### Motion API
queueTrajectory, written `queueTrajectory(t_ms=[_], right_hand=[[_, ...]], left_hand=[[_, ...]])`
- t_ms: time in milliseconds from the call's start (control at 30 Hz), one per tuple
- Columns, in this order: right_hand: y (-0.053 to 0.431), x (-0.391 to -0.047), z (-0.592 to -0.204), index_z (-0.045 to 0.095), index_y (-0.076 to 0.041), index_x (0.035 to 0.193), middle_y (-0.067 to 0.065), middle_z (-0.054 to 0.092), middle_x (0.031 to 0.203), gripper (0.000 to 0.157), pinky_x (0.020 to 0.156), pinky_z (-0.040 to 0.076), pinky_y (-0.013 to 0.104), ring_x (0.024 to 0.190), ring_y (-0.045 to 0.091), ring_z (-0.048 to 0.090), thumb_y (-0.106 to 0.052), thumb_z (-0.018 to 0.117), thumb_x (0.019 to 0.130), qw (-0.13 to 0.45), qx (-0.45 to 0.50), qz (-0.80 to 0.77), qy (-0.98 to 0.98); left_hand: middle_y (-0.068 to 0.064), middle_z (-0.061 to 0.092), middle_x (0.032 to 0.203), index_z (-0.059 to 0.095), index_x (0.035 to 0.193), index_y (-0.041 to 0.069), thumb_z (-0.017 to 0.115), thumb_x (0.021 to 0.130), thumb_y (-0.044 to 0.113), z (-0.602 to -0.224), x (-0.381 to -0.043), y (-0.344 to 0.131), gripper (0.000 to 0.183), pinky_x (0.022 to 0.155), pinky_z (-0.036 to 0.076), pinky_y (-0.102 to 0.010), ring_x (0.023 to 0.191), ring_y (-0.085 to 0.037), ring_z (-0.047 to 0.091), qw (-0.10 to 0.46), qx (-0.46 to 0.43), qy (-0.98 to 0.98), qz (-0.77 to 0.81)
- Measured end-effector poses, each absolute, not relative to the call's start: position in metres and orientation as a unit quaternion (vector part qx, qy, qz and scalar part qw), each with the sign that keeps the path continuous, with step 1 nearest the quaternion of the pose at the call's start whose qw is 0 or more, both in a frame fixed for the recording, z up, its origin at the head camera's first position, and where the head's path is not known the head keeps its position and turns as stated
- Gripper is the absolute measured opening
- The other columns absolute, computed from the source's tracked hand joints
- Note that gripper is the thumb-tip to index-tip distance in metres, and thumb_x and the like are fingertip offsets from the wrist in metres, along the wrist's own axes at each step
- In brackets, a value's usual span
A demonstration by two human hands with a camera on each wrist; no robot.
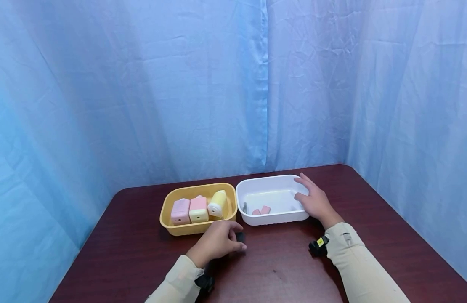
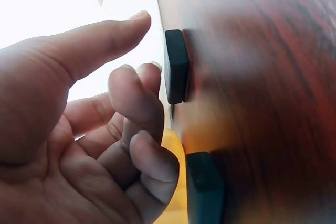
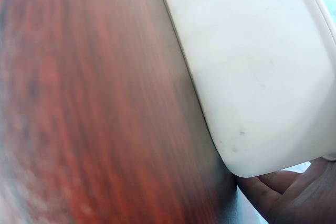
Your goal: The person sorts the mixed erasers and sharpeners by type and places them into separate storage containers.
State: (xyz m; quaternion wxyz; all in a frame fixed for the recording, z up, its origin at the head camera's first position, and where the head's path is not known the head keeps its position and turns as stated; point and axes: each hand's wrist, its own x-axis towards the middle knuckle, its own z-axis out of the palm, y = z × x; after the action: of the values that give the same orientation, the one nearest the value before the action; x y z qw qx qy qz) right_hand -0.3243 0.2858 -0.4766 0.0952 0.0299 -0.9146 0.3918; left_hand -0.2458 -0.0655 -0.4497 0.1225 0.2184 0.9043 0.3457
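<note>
My left hand (image 1: 220, 239) hovers low over the table, its fingers loosely bent and thumb apart. A small black block (image 2: 177, 66) stands on the table just past the fingertips, with nothing between them. Another dark green block (image 2: 205, 187) sits below it in the left wrist view; in the head view a dark block (image 1: 240, 237) shows partly behind the fingers. My right hand (image 1: 316, 202) holds the right end of the white basket (image 1: 277, 218), thumb over the inner side. Two pink blocks (image 1: 265, 209) and a grey one (image 1: 245, 207) lie in that basket.
A yellow basket (image 1: 180, 230) stands left of the white one, close against it. It holds a purple (image 1: 180, 210), a pink-and-yellow (image 1: 198, 209) and a yellow-and-white (image 1: 217, 203) bottle-shaped item. Blue curtains (image 1: 203, 84) hang around the dark red table (image 1: 279, 269).
</note>
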Motion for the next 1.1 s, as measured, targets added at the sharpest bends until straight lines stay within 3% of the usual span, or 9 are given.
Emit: queueTrajectory(t_ms=[467, 1100], right_hand=[[0.2857, -0.3242, -0.4764, 0.045, -0.008, 0.156, 0.010, 0.020, 0.173, 0.060, 0.120, 0.025, 0.066, 0.157, 0.041, 0.021, -0.016, 0.056, 0.097, 0.096, 0.032, 0.390, -0.915], [0.2872, -0.3258, -0.4782, 0.046, -0.009, 0.156, 0.010, 0.020, 0.173, 0.059, 0.120, 0.025, 0.066, 0.157, 0.042, 0.022, -0.015, 0.057, 0.098, 0.096, 0.032, 0.388, -0.916]], left_hand=[[0.005, 0.063, 0.063, 0.072, 0.118, 0.002, 0.089, 0.078, 0.013, -0.4557, -0.2482, -0.0680, 0.045, 0.058, 0.048, -0.024, 0.057, -0.008, 0.057, 0.108, 0.230, 0.908, 0.333], [0.005, 0.062, 0.064, 0.074, 0.111, 0.008, 0.092, 0.076, 0.018, -0.4546, -0.2448, -0.0639, 0.040, 0.059, 0.047, -0.026, 0.058, -0.010, 0.058, 0.129, 0.223, 0.913, 0.316]])
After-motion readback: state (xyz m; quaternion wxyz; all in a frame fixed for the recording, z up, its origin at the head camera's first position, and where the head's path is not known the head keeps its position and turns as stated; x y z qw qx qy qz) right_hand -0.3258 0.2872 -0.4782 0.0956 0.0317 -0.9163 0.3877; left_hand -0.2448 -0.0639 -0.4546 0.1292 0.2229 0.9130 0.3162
